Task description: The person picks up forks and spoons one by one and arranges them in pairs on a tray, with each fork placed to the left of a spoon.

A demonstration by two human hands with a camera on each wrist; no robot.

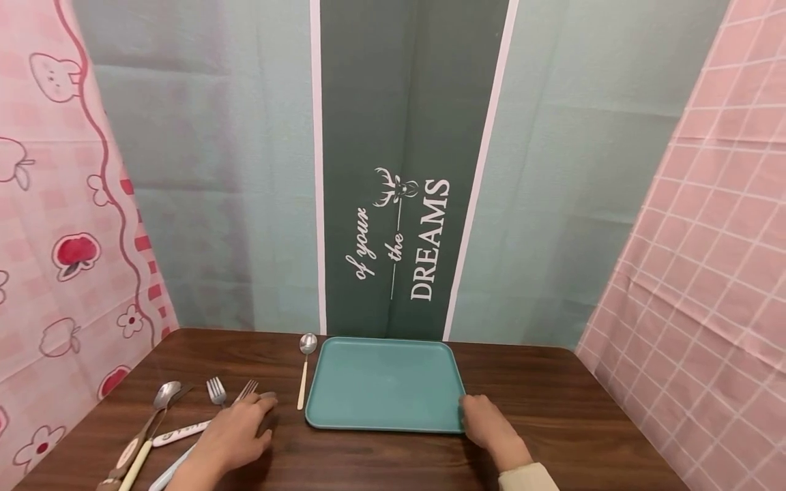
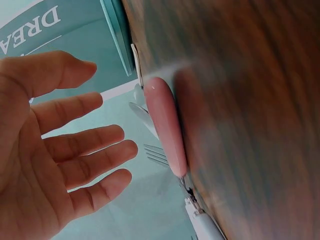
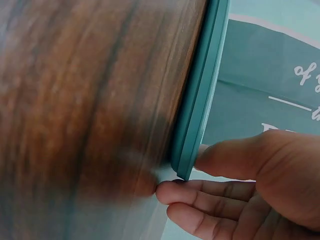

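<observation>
A teal rectangular tray lies flat on the table. My right hand is at its near right corner; in the right wrist view the thumb is over the rim and the fingers curl at the edge below. My left hand hovers over the cutlery at the left, fingers spread and holding nothing. Close to its fingertips in the left wrist view lies a pink handle. Around that hand are a fork, a second fork partly hidden by the hand, and a spoon.
A cream-handled spoon lies alone just left of the tray. A white handle and a yellow handle cross in the cutlery group. Behind the dark wooden table hangs a green cloth, with pink cloths at both sides.
</observation>
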